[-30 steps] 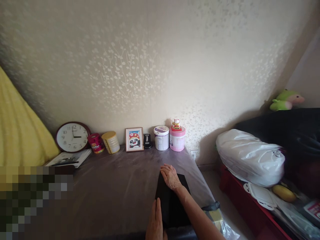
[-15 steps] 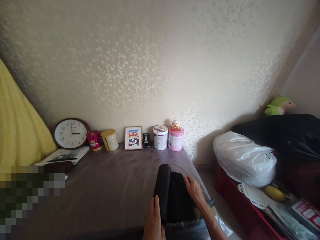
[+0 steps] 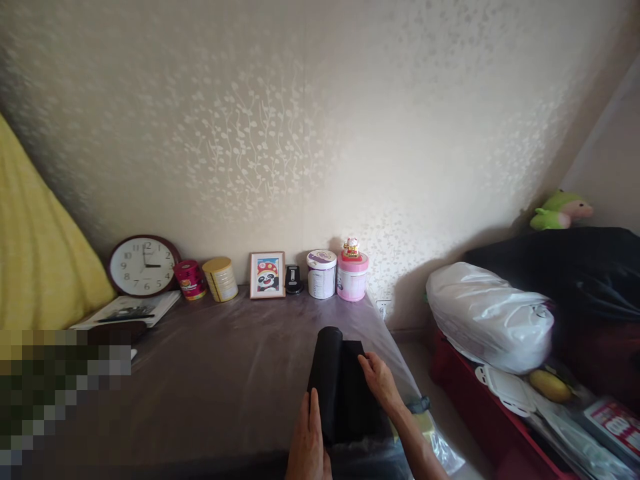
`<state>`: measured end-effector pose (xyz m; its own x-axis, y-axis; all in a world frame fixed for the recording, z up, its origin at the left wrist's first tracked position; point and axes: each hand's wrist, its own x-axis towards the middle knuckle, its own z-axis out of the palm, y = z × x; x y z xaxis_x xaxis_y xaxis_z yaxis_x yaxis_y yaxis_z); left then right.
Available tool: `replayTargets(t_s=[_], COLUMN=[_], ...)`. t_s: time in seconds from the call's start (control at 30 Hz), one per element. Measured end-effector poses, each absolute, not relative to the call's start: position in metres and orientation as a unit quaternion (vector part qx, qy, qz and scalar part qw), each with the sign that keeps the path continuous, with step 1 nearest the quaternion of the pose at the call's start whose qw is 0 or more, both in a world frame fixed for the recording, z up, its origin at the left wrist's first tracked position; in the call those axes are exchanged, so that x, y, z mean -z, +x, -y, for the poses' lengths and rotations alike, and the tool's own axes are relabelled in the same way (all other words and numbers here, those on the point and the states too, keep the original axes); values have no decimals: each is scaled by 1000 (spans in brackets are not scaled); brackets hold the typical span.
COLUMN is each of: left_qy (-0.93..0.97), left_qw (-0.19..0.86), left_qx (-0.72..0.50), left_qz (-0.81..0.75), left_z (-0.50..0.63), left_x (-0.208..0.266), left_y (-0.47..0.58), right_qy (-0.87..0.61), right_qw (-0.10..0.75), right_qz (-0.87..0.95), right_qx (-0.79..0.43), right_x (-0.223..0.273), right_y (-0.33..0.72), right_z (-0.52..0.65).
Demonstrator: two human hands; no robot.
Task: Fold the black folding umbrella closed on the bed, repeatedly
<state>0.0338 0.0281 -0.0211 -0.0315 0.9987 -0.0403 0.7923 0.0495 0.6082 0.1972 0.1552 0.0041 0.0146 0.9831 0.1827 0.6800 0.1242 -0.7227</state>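
A piece of black cloth [image 3: 327, 380] lies near the front right of the covered table, its left side rolled into a thick tube and its right side a flat flap. My left hand [image 3: 307, 433] grips the lower left of the roll, fingers along its side and thumb tucked underneath. On the right, my right hand [image 3: 380, 380] pinches the outer edge of the flap between closed fingers. The cloth hides some of my fingertips.
Along the wall stand a clock [image 3: 145, 265], a pink tin [image 3: 190, 280], a yellow tin [image 3: 221, 280], a framed panda picture [image 3: 267, 275] and two tubs [image 3: 321, 275]. A red box [image 3: 455, 373] with a white bag [image 3: 490, 317] stands right of the table [image 3: 215, 373].
My right hand has moved slightly left with the flap's edge, so less flat cloth shows beside the roll. My left hand stays nearly in place.
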Motion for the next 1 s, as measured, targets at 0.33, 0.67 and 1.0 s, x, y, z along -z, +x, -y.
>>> replayTargets(t_s=[0.33, 0.67, 1.0], left_qy=[654, 648, 651], left_qw=[233, 221, 204], left_qx=[-191, -197, -231], left_qz=[-694, -702, -694], left_z=[-32, -32, -27], left_x=[27, 26, 40], left_y=[34, 35, 22], right_qy=[-561, -564, -548], right_qw=[407, 325, 229], right_qz=[661, 698, 777], right_qx=[-287, -300, -206], right_x=[-23, -29, -38], right_y=[148, 107, 97], right_z=[-165, -158, -147])
